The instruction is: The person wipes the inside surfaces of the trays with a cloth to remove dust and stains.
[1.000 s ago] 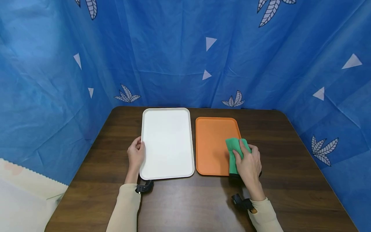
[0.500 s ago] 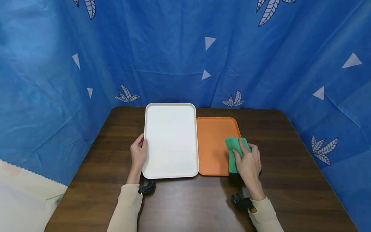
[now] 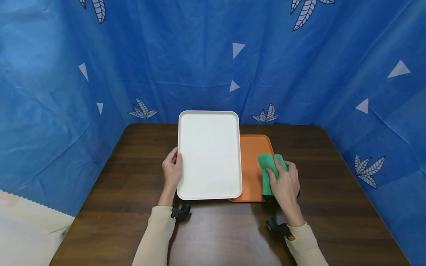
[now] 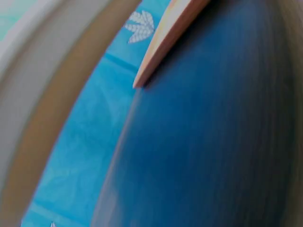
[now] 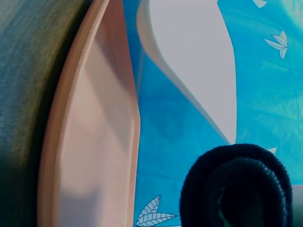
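My left hand (image 3: 172,170) grips the left edge of a white rectangular tray (image 3: 209,155), thumb on top. The tray is raised and overlaps the left part of a smaller orange tray (image 3: 255,147) on the table. In the right wrist view the white tray (image 5: 199,61) hangs apart from the orange tray (image 5: 97,132). A folded green cloth (image 3: 267,184) with a dark edge is pinched in my right hand (image 3: 287,184), over the orange tray's right side. Its rolled dark edge (image 5: 236,158) shows up close. The left wrist view has the white tray's rim (image 4: 47,90), blurred.
A dark brown wooden table (image 3: 139,166) lies under everything. Blue curtain (image 3: 206,55) with leaf and triangle prints hangs behind and on both sides. A pale cloth (image 3: 26,229) is at the lower left, beyond the table edge.
My left hand has lifted the white tray and moved it right, so it now covers part of the orange tray. The right hand with the green cloth has risen only slightly.
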{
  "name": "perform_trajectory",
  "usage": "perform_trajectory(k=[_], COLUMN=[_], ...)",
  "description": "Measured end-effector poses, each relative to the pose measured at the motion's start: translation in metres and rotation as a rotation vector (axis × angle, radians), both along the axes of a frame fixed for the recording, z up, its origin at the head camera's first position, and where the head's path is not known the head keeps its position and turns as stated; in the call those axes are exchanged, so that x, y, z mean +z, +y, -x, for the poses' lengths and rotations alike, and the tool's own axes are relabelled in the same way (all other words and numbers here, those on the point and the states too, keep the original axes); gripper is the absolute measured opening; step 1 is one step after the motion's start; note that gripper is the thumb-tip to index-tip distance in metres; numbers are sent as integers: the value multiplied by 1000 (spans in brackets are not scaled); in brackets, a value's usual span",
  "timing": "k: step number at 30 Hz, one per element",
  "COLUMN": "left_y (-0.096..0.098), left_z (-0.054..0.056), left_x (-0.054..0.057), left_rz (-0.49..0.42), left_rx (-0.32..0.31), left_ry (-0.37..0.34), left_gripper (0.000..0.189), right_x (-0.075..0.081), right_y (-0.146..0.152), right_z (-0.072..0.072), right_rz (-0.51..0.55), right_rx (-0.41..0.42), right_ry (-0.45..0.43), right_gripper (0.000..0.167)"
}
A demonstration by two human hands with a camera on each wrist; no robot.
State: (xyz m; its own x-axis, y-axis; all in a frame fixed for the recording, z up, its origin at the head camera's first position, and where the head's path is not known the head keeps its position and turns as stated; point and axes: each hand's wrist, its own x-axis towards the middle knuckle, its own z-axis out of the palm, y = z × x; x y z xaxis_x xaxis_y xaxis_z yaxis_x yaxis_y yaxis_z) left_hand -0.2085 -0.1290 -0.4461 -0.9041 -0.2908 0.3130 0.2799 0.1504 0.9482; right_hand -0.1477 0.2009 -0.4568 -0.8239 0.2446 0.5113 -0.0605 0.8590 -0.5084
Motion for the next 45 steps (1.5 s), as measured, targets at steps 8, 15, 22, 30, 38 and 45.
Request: perform_trajectory(k=[8, 15, 22, 30, 38, 45], left_y=[24, 39, 47, 49, 49, 50], left_z=[3, 2, 2, 3, 3, 5], left_x=[0, -9, -16, -20, -23, -25], left_rz=[-10, 46, 94, 118, 141, 176], left_rx=[-33, -35, -8, 45, 40, 59], left_ry=[52, 115, 159, 230, 248, 315], left_gripper=[30, 28, 27, 25, 24, 24], right_x=[7, 11, 21, 29, 38, 46], right_y=[-6, -13, -23, -34, -49, -62], right_z=[6, 10, 18, 35, 58, 85], right_rz=[9, 29, 34, 33, 91, 77], right_rx=[6, 10, 27, 52, 49, 58], right_ry=[5, 5, 17, 51, 71, 122], right_gripper=[51, 52, 53, 51, 51, 49])
